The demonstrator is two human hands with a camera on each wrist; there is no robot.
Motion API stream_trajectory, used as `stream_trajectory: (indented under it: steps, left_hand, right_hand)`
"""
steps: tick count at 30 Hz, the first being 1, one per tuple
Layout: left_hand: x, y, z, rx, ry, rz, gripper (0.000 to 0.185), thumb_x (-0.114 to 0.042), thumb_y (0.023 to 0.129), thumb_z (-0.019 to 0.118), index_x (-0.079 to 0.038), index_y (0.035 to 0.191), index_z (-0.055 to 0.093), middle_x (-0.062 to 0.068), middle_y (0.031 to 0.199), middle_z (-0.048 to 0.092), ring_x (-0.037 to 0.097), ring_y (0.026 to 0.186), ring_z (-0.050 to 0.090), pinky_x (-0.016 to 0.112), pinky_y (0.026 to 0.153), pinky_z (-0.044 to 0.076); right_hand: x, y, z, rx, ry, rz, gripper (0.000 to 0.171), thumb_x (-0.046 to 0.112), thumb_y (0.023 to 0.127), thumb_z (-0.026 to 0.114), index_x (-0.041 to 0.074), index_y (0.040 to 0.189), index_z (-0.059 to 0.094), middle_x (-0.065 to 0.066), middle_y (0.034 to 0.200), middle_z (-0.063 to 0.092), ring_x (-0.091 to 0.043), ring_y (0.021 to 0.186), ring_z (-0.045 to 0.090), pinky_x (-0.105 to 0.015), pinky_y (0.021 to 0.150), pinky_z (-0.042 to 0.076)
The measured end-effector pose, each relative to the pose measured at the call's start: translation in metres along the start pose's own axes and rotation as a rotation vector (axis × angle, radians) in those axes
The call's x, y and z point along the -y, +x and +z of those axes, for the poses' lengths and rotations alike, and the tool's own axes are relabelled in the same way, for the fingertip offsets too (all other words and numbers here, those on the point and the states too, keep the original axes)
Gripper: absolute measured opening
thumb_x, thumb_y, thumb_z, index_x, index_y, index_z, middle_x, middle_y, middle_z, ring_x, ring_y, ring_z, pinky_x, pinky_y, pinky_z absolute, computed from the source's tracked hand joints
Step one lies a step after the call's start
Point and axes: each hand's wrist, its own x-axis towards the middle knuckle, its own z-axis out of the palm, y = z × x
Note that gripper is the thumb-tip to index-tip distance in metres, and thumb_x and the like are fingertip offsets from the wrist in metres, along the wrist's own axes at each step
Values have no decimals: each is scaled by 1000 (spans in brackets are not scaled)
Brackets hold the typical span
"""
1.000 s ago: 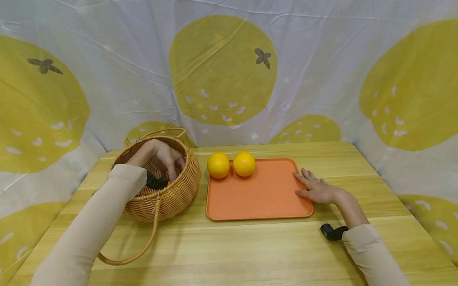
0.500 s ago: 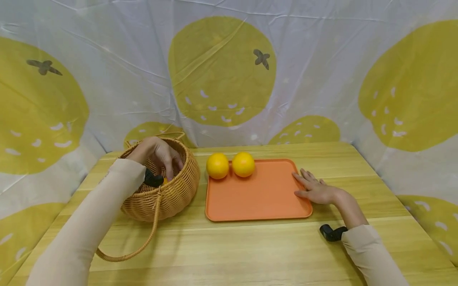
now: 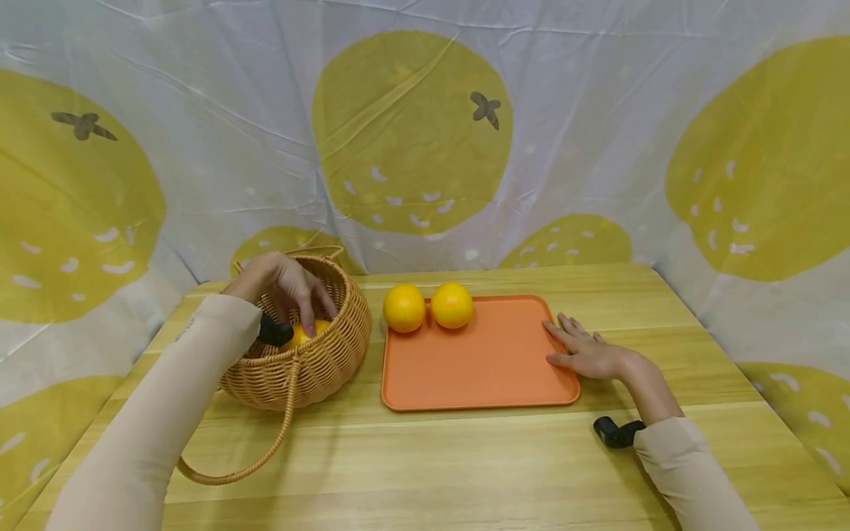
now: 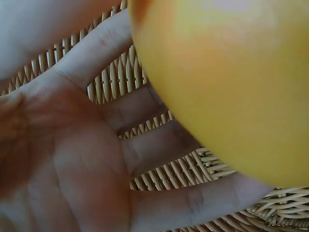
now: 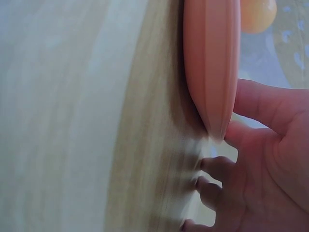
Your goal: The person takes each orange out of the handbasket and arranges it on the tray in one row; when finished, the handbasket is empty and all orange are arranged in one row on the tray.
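Inside the wicker basket, my left hand grips an orange with its fingers and thumb. Up close in the left wrist view, that orange fills the upper right, and the fingers reach around its far side. Two more oranges sit side by side at the back left of the orange tray: a left one and a right one. My right hand touches the tray's right edge with fingers spread; in the right wrist view its thumb lies against the rim.
The basket stands on the wooden table left of the tray. One basket handle hangs down toward the front, and the other handle leans at the back. A fruit-printed cloth hangs behind the table.
My left hand has shifted slightly left and up inside the basket, and the orange beneath its fingers has come into view. The right hand and the tray have stayed put.
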Motion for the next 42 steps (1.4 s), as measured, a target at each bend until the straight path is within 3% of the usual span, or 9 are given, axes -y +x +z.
stream_trajectory:
  steps: [2,8,13,22,28,30,32,37,42]
  left_hand:
    - [0,0,0,0,0,1,79,-15,89,80,-8,158,41,25,169,24,42,156,27,44,104,52]
    - [6,-6,-5,-42,27,17,63,-19,90,80,-17,149,57,22,166,33,36,146,43,52,105,52]
    - [8,-9,-7,-34,20,38,57,-23,93,78,-20,147,59,23,167,30,45,151,35,60,109,47]
    - [7,-13,-5,-61,-21,39,58,-26,94,76,-15,148,56,15,150,51,29,138,48,53,103,52]
    - [-1,-33,-5,-137,-40,101,64,-26,97,72,-9,153,45,25,159,27,40,141,41,62,100,52]
    - [-6,-42,-5,-160,-24,127,66,-26,98,71,-8,154,43,27,164,18,40,142,39,58,98,55]
    - [-12,-51,-3,-184,-4,150,66,-26,98,71,-9,155,42,26,166,18,36,135,47,50,93,58]
    - [-24,-72,6,-305,60,233,65,-27,99,71,-11,155,43,23,160,36,25,116,60,41,85,61]
    - [-25,-88,21,-539,197,414,57,-25,96,73,-12,148,55,17,156,47,37,137,50,54,103,51]
  right_hand:
    - [0,0,0,1,0,-3,79,37,109,52,1,165,11,-33,168,-13,-55,154,-14,-78,115,-8]
    - [-2,2,1,-2,4,-8,80,38,108,53,1,165,11,-33,168,-13,-55,154,-15,-78,115,-8]
    - [-5,0,1,-10,28,-25,82,40,108,53,-1,165,11,-34,167,-13,-56,153,-16,-79,113,-10]
    - [-5,0,0,-8,22,-24,82,40,107,53,-1,165,11,-34,167,-14,-56,153,-16,-79,114,-10]
    - [-3,0,-1,-1,4,-12,80,37,108,53,0,165,11,-34,168,-13,-55,154,-15,-79,115,-8]
    - [-3,-1,-1,0,5,-8,80,38,108,53,2,166,11,-33,168,-13,-55,154,-15,-79,115,-8]
    - [-7,0,0,-5,-10,-1,82,41,108,52,3,166,10,-31,169,-13,-53,155,-14,-78,116,-7]
    - [-9,1,1,-4,-2,-7,83,42,108,52,2,166,10,-31,169,-14,-53,155,-16,-78,116,-9]
    - [-1,1,-1,7,-3,-5,80,38,108,52,1,166,10,-33,168,-14,-54,154,-15,-78,115,-9]
